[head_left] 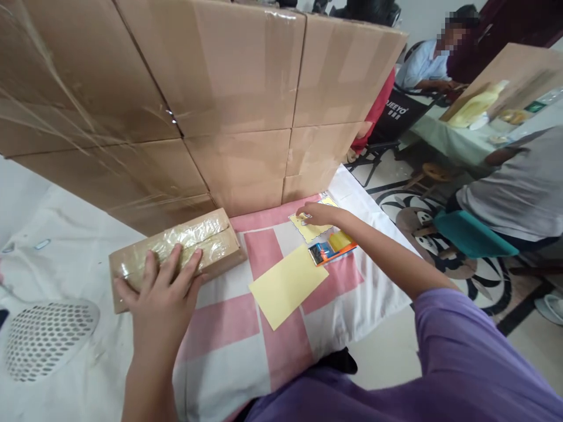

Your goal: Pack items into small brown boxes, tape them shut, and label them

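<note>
My left hand [162, 287] lies flat, fingers spread, on a small cardboard box [220, 243] sealed with clear tape, which rests on the pink-and-white cloth [229, 328]. My right hand [314, 214] reaches forward, fingertips pressed onto a yellow sheet with a wavy edge [310, 231]. Just right of that sheet lies an orange-and-blue packet [332, 249]. A plain pale yellow card [288, 284] lies flat between the box and the packet, touched by neither hand.
A wall of large taped cardboard cartons [229, 99] stands behind the work surface. A white perforated plastic piece [44, 337] lies at the left. Two other people sit at the right by a table [444, 140], with a stool [433, 173] and patterned floor.
</note>
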{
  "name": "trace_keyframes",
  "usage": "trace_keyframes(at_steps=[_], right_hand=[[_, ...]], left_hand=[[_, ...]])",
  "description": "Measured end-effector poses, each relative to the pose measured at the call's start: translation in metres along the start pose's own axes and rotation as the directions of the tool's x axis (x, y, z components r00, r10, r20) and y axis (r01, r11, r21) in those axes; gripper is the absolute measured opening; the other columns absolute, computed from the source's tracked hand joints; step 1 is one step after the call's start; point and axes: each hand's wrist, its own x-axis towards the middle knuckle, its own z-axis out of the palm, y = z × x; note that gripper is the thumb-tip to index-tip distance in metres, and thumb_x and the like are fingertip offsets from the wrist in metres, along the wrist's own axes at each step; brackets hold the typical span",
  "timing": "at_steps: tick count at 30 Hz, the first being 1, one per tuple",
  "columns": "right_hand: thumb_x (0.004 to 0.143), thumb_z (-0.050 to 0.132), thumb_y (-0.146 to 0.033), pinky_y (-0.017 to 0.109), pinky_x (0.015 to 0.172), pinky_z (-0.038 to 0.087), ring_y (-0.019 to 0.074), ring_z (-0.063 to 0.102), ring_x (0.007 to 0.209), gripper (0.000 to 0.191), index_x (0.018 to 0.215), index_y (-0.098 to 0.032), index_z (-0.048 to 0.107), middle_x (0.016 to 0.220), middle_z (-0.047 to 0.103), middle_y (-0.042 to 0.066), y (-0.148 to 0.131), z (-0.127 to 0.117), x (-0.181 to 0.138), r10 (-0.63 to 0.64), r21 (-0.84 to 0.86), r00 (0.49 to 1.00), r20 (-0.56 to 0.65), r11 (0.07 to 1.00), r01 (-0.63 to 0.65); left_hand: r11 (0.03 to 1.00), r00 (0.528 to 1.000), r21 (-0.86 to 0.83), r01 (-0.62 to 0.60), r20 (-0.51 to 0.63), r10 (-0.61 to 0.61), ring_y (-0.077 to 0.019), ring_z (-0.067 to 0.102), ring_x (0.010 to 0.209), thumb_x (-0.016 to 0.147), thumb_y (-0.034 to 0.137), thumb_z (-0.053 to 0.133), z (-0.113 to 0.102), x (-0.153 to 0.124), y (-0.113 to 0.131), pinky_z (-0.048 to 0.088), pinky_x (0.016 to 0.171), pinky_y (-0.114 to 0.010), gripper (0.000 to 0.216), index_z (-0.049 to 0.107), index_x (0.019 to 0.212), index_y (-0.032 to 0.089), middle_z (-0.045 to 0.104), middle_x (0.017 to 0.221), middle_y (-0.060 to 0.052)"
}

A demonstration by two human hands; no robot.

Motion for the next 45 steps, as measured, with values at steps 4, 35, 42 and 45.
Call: trace_keyframes(at_steps=[4, 35, 42, 45], right_hand=[[0.091, 0.065, -0.013, 0.026, 0.069, 0.038, 0.0184, 0.063, 0.087, 0.028, 0.118, -0.019, 0.070, 0.121, 0.065, 0.011, 0.005, 0.007, 0.004, -0.072, -0.060, 0.992, 0.104, 0.995, 0.079], [0.084, 0.055, -0.015, 0.022, 0.052, 0.046, 0.0089, 0.060, 0.047, 0.007, 0.087, -0.021, 0.051, 0.084, 0.072, -0.001, -0.044, -0.001, -0.026, 0.232, 0.753, 0.861, -0.452, 0.618, 0.229], [0.082, 0.060, -0.026, 0.024, 0.056, 0.045, 0.0102, 0.057, 0.053, 0.013, 0.094, -0.024, 0.059, 0.074, 0.062, -0.004, -0.129, 0.059, -0.049, 0.289, 0.800, 0.804, -0.519, 0.495, 0.339], [0.081, 0.063, -0.032, 0.023, 0.055, 0.043, 0.0097, 0.053, 0.055, 0.012, 0.086, -0.023, 0.057, 0.074, 0.061, -0.004, -0.167, 0.083, -0.040, 0.308, 0.881, 0.833, -0.460, 0.273, 0.386]], left_hand=[[1.000, 1.000, -0.027, 0.015, 0.017, -0.014, -0.0478, 0.038, 0.149, 0.100, 0.032, 0.057, -0.003, 0.010, 0.001, 0.009, 0.115, -0.083, 0.050, 0.056, 0.149, 0.039, 0.053, 0.155, -0.013], [0.998, 0.999, -0.068, -0.012, 0.029, 0.014, -0.0384, 0.038, 0.151, 0.101, 0.041, 0.055, -0.009, 0.008, -0.015, 0.016, 0.119, -0.070, 0.052, 0.047, 0.152, 0.048, 0.053, 0.156, -0.005], [0.990, 0.991, -0.075, -0.120, 0.055, 0.124, -0.0329, 0.036, 0.153, 0.101, 0.037, 0.057, -0.019, -0.001, -0.029, 0.018, 0.123, -0.063, 0.052, 0.047, 0.152, 0.048, 0.053, 0.156, -0.003], [0.988, 0.988, -0.049, -0.145, 0.047, 0.148, -0.0339, 0.039, 0.152, 0.100, 0.035, 0.062, -0.020, 0.001, -0.029, 0.021, 0.121, -0.063, 0.054, 0.049, 0.151, 0.046, 0.054, 0.154, -0.005]])
